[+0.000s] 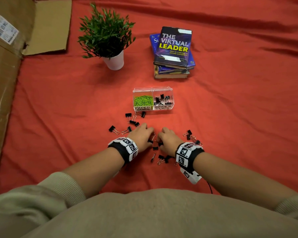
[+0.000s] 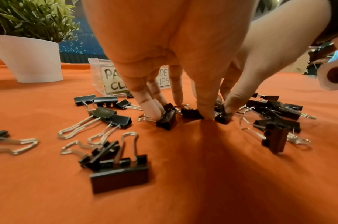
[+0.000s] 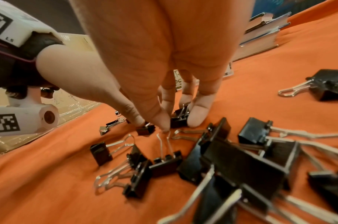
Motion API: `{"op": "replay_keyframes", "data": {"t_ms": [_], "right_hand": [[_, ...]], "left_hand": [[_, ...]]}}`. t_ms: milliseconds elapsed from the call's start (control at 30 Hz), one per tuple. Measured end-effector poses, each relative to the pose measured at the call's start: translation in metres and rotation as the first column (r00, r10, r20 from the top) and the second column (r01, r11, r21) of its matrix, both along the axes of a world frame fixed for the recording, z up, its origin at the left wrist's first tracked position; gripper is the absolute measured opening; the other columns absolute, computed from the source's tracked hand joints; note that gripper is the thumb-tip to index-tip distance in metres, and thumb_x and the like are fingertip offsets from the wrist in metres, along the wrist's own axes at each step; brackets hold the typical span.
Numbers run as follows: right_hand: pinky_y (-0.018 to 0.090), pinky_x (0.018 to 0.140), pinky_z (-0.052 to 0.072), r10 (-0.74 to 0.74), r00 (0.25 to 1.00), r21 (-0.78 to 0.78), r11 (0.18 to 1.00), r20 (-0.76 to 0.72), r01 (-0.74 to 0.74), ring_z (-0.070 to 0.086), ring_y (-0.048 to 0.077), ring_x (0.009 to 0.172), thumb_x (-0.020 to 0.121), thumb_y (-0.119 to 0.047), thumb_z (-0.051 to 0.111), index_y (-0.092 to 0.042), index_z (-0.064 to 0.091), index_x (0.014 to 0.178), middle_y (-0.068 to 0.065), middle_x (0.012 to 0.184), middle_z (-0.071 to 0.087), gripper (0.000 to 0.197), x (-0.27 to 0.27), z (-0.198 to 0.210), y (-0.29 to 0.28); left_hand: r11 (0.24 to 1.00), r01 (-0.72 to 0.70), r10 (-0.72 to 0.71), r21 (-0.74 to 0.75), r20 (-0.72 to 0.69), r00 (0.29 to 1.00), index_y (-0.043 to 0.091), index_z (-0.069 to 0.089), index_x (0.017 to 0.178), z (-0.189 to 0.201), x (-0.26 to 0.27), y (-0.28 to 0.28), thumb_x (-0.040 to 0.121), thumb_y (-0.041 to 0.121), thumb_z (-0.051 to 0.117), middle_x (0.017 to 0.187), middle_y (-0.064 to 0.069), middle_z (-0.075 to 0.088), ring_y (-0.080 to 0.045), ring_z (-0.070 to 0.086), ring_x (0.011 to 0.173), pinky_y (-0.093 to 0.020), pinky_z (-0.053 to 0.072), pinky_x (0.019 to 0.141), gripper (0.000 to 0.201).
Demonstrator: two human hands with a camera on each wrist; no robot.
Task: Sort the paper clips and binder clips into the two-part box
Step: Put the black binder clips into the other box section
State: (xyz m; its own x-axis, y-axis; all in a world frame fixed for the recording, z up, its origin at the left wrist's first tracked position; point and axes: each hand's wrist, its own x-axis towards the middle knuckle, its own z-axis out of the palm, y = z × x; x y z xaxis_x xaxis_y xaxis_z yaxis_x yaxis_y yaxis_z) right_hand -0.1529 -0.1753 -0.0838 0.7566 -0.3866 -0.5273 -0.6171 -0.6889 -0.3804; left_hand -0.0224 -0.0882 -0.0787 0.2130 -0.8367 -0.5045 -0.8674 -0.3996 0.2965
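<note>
Both hands work the scattered black metal binder clips [image 1: 155, 148] on the red cloth [image 1: 230, 117]: the left hand [image 1: 141, 134] pinches one [image 2: 167, 119], the right hand [image 1: 168, 139] pinches another [image 3: 179, 119]. Light, stiff and smooth, they seem best gripped by the folded body, not the wire loops. The clear two-part box [image 1: 153, 91] sits just beyond, part-filled.

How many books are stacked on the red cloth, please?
4, in one stack: The Virtual Leader on top, a blue book under it, another blue book below, a pale-edged book at the bottom. Lower ones are partly covered; another may be hidden.
</note>
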Motion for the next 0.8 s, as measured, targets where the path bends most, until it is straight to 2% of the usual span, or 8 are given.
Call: {"op": "replay_keyframes", "data": {"t_ms": [200, 300, 367, 400, 467, 533, 667, 800], "right_hand": [[0.037, 0.087, 0.048, -0.082, 0.989, 0.053, 0.996, 0.120, 0.077, 0.058, 0.027, 0.095, 0.077, -0.006, 0.057, -0.007, 0.063, 0.084, 0.012, 0.104, 0.059, 0.009, -0.003, -0.001, -0.015], [0.026, 0.075, 0.050, -0.275, 0.948, 0.102, 0.960, 0.162, 0.261, 0.060, 0.017, 0.080, 0.079, -0.008, 0.062, -0.010, 0.067, 0.080, 0.006, 0.091, 0.067, 0.006, 0.001, 0.007, -0.032], [0.017, 0.064, 0.046, -0.431, 0.877, 0.180, 0.899, 0.214, 0.398, 0.058, 0.011, 0.072, 0.082, -0.008, 0.064, -0.011, 0.067, 0.081, 0.001, 0.083, 0.067, 0.005, 0.011, 0.019, -0.050], [0.016, 0.062, 0.047, -0.495, 0.832, 0.215, 0.867, 0.251, 0.451, 0.058, 0.010, 0.071, 0.083, -0.009, 0.065, -0.011, 0.067, 0.081, -0.001, 0.080, 0.066, 0.004, 0.018, 0.026, -0.061], [0.027, 0.068, 0.054, -0.561, 0.758, 0.234, 0.828, 0.334, 0.510, 0.060, 0.013, 0.072, 0.082, -0.012, 0.068, -0.011, 0.068, 0.082, 0.002, 0.080, 0.068, 0.001, 0.034, 0.040, -0.082], [0.035, 0.075, 0.055, -0.553, 0.743, 0.197, 0.832, 0.377, 0.519, 0.062, 0.017, 0.076, 0.082, -0.014, 0.069, -0.009, 0.069, 0.085, 0.009, 0.086, 0.071, 0.006, 0.049, 0.048, -0.099], [0.031, 0.076, 0.049, -0.473, 0.795, 0.115, 0.877, 0.381, 0.467, 0.059, 0.018, 0.080, 0.082, -0.018, 0.069, -0.008, 0.068, 0.098, 0.009, 0.094, 0.069, 0.019, 0.063, 0.050, -0.111], [0.030, 0.077, 0.048, -0.506, 0.767, 0.141, 0.858, 0.395, 0.493, 0.054, 0.015, 0.082, 0.083, -0.015, 0.065, -0.012, 0.062, 0.109, 0.003, 0.095, 0.060, 0.026, 0.048, 0.044, -0.117]], "left_hand": [[0.996, -0.090, 0.090, -0.013, -0.041, 0.995, 0.014, 0.049, 0.119, -0.001, 0.001, -0.003, 0.085, 0.015, 0.056, 0.113, -0.010, 0.047, -0.033, 0.055, 0.104, -0.043, 0.051, 0.085, 0.036], [0.994, -0.104, 0.103, -0.021, -0.036, 0.994, 0.009, 0.050, 0.113, -0.002, 0.001, -0.004, 0.086, 0.013, 0.055, 0.112, -0.012, 0.047, -0.035, 0.056, 0.100, -0.042, 0.050, 0.082, 0.028], [0.994, -0.107, 0.106, -0.021, -0.031, 0.994, 0.006, 0.051, 0.111, -0.002, 0.001, -0.004, 0.086, 0.012, 0.056, 0.112, -0.014, 0.047, -0.036, 0.057, 0.098, -0.041, 0.048, 0.081, 0.027], [0.994, -0.109, 0.108, -0.022, -0.027, 0.994, 0.005, 0.051, 0.111, -0.003, 0.000, -0.005, 0.086, 0.012, 0.056, 0.113, -0.014, 0.047, -0.037, 0.057, 0.098, -0.041, 0.048, 0.080, 0.027], [0.994, -0.109, 0.108, -0.026, -0.026, 0.994, 0.003, 0.052, 0.110, -0.004, 0.000, -0.005, 0.085, 0.012, 0.057, 0.113, -0.015, 0.048, -0.036, 0.058, 0.098, -0.040, 0.048, 0.080, 0.027], [0.993, -0.112, 0.111, -0.034, -0.044, 0.993, 0.003, 0.053, 0.108, -0.004, 0.000, -0.005, 0.084, 0.012, 0.057, 0.111, -0.015, 0.049, -0.036, 0.058, 0.097, -0.039, 0.048, 0.080, 0.025], [0.988, -0.137, 0.131, -0.064, -0.096, 0.987, 0.002, 0.056, 0.106, 0.000, 0.006, -0.010, 0.083, 0.013, 0.058, 0.110, -0.014, 0.052, -0.033, 0.058, 0.099, -0.038, 0.049, 0.083, 0.026], [0.967, -0.176, 0.147, -0.184, -0.161, 0.976, 0.008, 0.058, 0.111, 0.015, 0.011, -0.026, 0.084, 0.016, 0.061, 0.113, -0.008, 0.052, -0.023, 0.056, 0.101, -0.034, 0.049, 0.091, 0.028]]}}
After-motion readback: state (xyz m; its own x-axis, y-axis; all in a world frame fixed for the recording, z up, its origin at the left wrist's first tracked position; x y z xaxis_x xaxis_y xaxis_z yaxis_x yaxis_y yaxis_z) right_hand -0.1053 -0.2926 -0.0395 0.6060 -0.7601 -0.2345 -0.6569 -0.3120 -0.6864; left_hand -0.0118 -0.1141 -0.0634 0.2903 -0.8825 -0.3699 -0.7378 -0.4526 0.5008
